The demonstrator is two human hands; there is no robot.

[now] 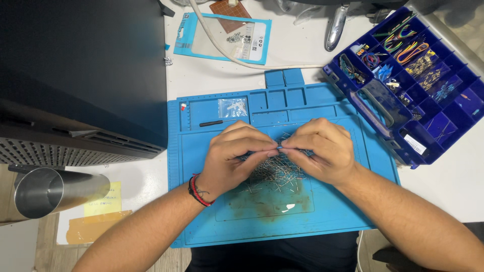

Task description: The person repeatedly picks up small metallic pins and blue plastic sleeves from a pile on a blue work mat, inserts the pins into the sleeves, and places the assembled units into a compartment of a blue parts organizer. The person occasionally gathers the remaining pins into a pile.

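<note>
We have the work mat at frame centre, a heap of wire-leaded parts lying on it. Left hand and right hand meet above the heap. Compartment box sits upper right, computer case upper left, metal cylinder lower left, flat packet top centre

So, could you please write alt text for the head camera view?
Left hand and right hand meet fingertip to fingertip, pinching a small part above a pile of thin wire-legged components on a blue work mat. A blue compartment box of parts sits to the right.
</note>
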